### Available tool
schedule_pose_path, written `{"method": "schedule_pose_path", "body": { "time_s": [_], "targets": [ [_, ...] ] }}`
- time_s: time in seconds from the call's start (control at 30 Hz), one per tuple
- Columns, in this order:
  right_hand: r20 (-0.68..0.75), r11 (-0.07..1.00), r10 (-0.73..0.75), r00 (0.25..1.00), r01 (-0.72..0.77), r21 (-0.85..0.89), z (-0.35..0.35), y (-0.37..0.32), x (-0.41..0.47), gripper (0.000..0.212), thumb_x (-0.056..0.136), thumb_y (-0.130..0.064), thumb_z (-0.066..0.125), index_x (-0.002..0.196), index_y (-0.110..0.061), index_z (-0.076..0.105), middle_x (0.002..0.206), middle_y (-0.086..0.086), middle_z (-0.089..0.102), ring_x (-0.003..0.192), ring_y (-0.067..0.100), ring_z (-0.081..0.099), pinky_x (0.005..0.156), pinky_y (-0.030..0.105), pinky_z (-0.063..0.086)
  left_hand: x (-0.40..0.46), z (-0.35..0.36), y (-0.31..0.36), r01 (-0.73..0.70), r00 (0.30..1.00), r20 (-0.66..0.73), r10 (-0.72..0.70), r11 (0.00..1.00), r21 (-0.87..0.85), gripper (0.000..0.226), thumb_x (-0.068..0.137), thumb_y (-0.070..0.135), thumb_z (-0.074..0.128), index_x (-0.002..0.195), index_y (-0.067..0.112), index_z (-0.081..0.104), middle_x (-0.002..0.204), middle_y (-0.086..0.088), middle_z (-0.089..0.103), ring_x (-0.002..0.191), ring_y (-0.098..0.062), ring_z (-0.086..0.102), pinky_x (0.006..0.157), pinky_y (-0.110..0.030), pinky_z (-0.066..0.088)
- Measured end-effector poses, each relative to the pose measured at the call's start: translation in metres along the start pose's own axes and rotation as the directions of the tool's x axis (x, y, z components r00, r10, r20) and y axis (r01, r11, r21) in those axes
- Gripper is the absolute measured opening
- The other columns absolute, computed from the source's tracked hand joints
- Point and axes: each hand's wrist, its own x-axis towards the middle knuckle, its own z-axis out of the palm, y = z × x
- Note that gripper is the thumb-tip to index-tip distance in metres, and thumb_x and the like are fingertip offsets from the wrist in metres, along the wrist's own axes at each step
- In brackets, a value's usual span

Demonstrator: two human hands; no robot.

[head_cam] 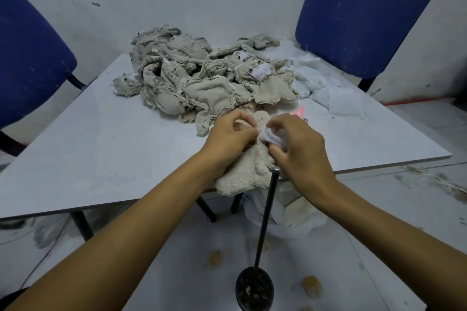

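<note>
The soft toy (249, 171) is cream, fuzzy and floppy. It lies at the near edge of the bench (101, 146) and hangs a little over it. The left hand (228, 141) curls round its top and holds it. The right hand (300, 149) pinches one small white fluffy wad (270, 135) against the toy. One thin black rod (266, 214) stands just under it. Behind lies a heap of grey, frayed cloth toys (197, 78), too tangled to count. Two blue chairs (366, 12) stand by the bench.
</note>
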Motion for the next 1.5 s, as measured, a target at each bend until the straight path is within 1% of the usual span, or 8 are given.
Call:
{"method": "schedule_pose_path", "body": {
  "time_s": [0.43, 0.63, 0.87, 0.97, 1.07, 1.2, 1.37, 1.5],
  "targets": [
    [0.047, 0.989, -0.136, 0.99, 0.133, 0.063, 0.005, -0.001, -0.004, 0.021, 0.09, -0.022, 0.065, 0.106, -0.012, 0.073, 0.093, 0.0, 0.071, 0.083, 0.027, 0.06, 0.068, 0.04, 0.052, -0.002, -0.009, -0.003, -0.017, 1.0, 0.016, 0.022, 0.964, -0.265, 0.025, 0.091, -0.008, 0.053, 0.085, 0.015, 0.062, 0.07, -0.008, 0.051, 0.048, -0.01, 0.043, 0.042, -0.02, 0.034],
    [0.117, 0.994, -0.065, 0.991, 0.074, -0.081, 0.007, -0.002, -0.001, 0.019, 0.097, -0.034, 0.06, 0.105, -0.025, 0.075, 0.099, -0.006, 0.062, 0.094, 0.022, 0.055, 0.065, 0.039, 0.049, -0.004, -0.008, -0.004, -0.079, 0.996, 0.028, 0.088, 0.969, -0.233, 0.03, 0.089, -0.013, 0.05, 0.079, 0.013, 0.063, 0.071, -0.012, 0.047, 0.061, -0.02, 0.039, 0.053, -0.032, 0.028],
    [-0.02, 0.989, 0.146, 0.989, -0.145, 0.024, 0.014, -0.004, 0.01, 0.026, 0.082, -0.031, 0.079, 0.1, -0.018, 0.065, 0.09, -0.003, 0.055, 0.078, 0.016, 0.053, 0.063, 0.033, 0.042, -0.006, -0.004, -0.005, -0.142, 0.99, -0.026, 0.139, 0.975, -0.17, 0.03, 0.087, -0.011, 0.053, 0.079, 0.015, 0.065, 0.07, -0.009, 0.054, 0.056, -0.009, 0.047, 0.051, -0.017, 0.04],
    [0.046, 0.996, 0.022, 0.999, -0.026, 0.087, 0.011, -0.004, 0.003, 0.023, 0.09, -0.029, 0.071, 0.107, -0.014, 0.074, 0.089, 0.0, 0.065, 0.078, 0.01, 0.051, 0.069, 0.032, 0.046, -0.004, -0.006, -0.007, -0.108, 0.994, -0.054, 0.098, 0.967, -0.232, 0.03, 0.089, -0.01, 0.053, 0.08, 0.016, 0.065, 0.069, -0.005, 0.055, 0.051, -0.006, 0.045, 0.047, -0.016, 0.038],
    [0.204, 0.995, 0.008, 0.979, -0.027, 0.091, 0.008, -0.003, -0.001, 0.036, 0.095, -0.031, 0.054, 0.131, -0.025, 0.054, 0.092, -0.002, 0.06, 0.075, 0.003, 0.042, 0.066, 0.023, 0.039, -0.001, -0.008, -0.01, -0.096, 0.993, -0.086, 0.077, 0.962, -0.257, 0.032, 0.089, -0.01, 0.053, 0.08, 0.018, 0.066, 0.069, -0.003, 0.056, 0.055, -0.009, 0.046, 0.05, -0.019, 0.039],
    [0.312, 0.999, 0.022, 0.95, -0.032, 0.028, 0.011, -0.003, 0.001, 0.042, 0.094, -0.022, 0.051, 0.136, -0.03, 0.044, 0.106, 0.001, 0.058, 0.099, 0.004, 0.036, 0.075, 0.033, 0.044, -0.001, -0.008, -0.01, -0.109, 0.992, -0.092, 0.088, 0.96, -0.258, 0.032, 0.088, -0.012, 0.053, 0.078, 0.017, 0.065, 0.068, -0.004, 0.055, 0.057, -0.01, 0.047, 0.052, -0.018, 0.041],
    [0.17, 0.998, -0.04, 0.985, 0.046, -0.031, 0.013, -0.005, -0.001, 0.022, 0.097, -0.019, 0.057, 0.117, -0.023, 0.064, 0.119, 0.005, 0.06, 0.101, 0.028, 0.05, 0.077, 0.043, 0.049, -0.002, -0.008, -0.009, -0.116, 0.992, -0.085, 0.098, 0.962, -0.248, 0.03, 0.089, -0.011, 0.053, 0.08, 0.016, 0.065, 0.071, -0.005, 0.057, 0.057, -0.009, 0.048, 0.055, -0.019, 0.043],
    [0.054, 0.997, 0.007, 0.998, -0.011, 0.081, 0.014, -0.006, -0.005, 0.023, 0.092, -0.016, 0.066, 0.114, -0.017, 0.064, 0.099, 0.0, 0.06, 0.076, 0.015, 0.056, 0.064, 0.044, 0.054, -0.003, -0.008, -0.009, -0.129, 0.992, -0.041, 0.123, 0.967, -0.218, 0.031, 0.089, -0.01, 0.054, 0.079, 0.017, 0.066, 0.068, -0.003, 0.056, 0.057, -0.011, 0.048, 0.052, -0.02, 0.042]
  ]
}}
